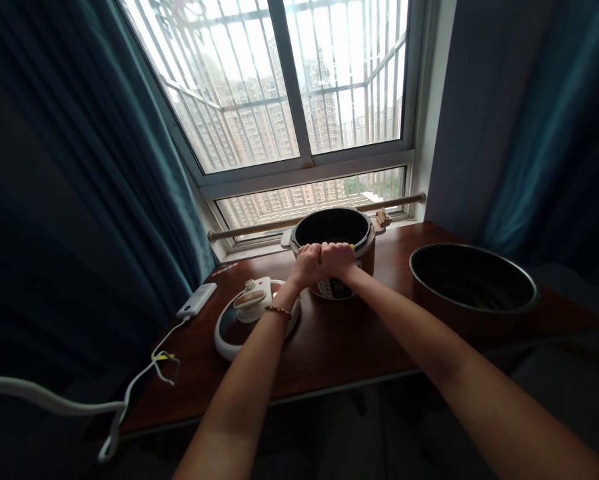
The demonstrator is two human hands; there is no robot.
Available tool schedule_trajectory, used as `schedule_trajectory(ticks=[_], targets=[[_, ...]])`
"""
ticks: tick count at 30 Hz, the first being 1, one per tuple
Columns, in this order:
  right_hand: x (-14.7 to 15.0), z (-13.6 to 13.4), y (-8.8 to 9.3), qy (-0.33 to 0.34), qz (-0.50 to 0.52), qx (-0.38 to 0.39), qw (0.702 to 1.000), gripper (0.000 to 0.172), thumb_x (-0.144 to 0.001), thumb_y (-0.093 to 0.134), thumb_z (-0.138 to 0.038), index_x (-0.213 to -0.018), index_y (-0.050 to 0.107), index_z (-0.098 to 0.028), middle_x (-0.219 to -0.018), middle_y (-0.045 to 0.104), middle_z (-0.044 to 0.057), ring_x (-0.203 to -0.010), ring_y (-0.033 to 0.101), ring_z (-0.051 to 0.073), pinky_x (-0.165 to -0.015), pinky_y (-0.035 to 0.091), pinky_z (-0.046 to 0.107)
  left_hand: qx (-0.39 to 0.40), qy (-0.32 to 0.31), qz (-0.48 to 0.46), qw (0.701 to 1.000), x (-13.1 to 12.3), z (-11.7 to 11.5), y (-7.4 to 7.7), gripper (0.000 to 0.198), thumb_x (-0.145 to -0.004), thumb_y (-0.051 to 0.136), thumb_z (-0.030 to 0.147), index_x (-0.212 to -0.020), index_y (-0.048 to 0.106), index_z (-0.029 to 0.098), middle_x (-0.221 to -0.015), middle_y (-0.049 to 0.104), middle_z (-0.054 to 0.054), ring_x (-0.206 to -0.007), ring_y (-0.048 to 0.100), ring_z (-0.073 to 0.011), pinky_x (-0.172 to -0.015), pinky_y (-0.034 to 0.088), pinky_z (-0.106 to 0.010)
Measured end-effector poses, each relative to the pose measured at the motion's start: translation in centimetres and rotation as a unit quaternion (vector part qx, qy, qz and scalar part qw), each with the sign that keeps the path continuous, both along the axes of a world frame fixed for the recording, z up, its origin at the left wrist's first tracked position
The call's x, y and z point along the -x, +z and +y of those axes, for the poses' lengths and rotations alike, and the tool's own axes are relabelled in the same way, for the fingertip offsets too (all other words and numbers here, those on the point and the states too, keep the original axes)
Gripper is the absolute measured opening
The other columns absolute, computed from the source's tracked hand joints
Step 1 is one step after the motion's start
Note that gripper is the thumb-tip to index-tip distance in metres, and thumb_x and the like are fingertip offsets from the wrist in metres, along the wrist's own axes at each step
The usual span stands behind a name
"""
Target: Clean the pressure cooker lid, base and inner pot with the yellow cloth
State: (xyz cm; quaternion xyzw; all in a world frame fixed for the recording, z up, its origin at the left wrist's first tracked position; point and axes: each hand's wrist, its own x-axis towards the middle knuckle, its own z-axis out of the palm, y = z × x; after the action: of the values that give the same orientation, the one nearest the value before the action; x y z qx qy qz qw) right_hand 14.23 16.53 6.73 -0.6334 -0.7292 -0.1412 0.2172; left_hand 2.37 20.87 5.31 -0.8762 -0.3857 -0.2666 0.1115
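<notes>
A lidless electric cooker (333, 230) stands at the back of a wooden table (339, 347), by the window. My left hand (308, 265) and my right hand (337, 258) sit side by side on its near rim, both with fingers curled tight. A sliver of yellow shows between them, too small to name. The cooker's white lid (244, 313) lies flat on the table to the left, just beside my left forearm, which wears a bracelet.
A dark metal inner pot (472, 280) sits on the table's right end. A white power bank (197, 299) with a white cable (144, 377) lies at the left edge. Teal curtains (129, 167) flank the barred window (289, 87); a wooden rod (259, 227) lies on the sill.
</notes>
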Motion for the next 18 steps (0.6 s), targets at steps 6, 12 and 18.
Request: schedule_trajectory(ticks=[6, 12, 18], targets=[[-0.3, -2.8, -0.8, 0.009, -0.002, -0.022, 1.0, 0.029, -0.085, 0.037, -0.03, -0.09, 0.058, -0.01, -0.087, 0.064, 0.016, -0.079, 0.061, 0.026, -0.069, 0.04, 0.033, -0.014, -0.005, -0.008, 1.0, -0.1, -3.5, -0.5, 0.042, -0.057, 0.066, 0.042, -0.087, 0.047, 0.018, -0.088, 0.058, -0.007, -0.087, 0.051, -0.0242, -0.086, 0.036, -0.035], [-0.5, -4.8, -1.2, 0.011, -0.002, -0.039, 0.999, 0.029, -0.085, 0.037, -0.034, -0.086, 0.057, -0.014, -0.085, 0.064, 0.013, -0.076, 0.06, 0.025, -0.067, 0.036, 0.033, -0.022, 0.001, -0.018, 1.0, -0.2, -6.1, -0.8, 0.032, -0.061, 0.061, 0.03, -0.086, 0.045, 0.02, -0.087, 0.056, -0.006, -0.086, 0.05, -0.0235, -0.086, 0.037, -0.035], [-0.4, -6.6, -1.3, 0.015, 0.0, -0.052, 0.999, 0.025, -0.083, 0.039, -0.033, -0.082, 0.056, -0.015, -0.081, 0.063, 0.011, -0.074, 0.058, 0.024, -0.066, 0.034, 0.033, -0.028, -0.004, -0.028, 0.999, 0.0, -8.4, -0.8, 0.031, -0.06, 0.058, 0.027, -0.086, 0.044, 0.02, -0.087, 0.056, -0.005, -0.087, 0.049, -0.0236, -0.086, 0.038, -0.037]])
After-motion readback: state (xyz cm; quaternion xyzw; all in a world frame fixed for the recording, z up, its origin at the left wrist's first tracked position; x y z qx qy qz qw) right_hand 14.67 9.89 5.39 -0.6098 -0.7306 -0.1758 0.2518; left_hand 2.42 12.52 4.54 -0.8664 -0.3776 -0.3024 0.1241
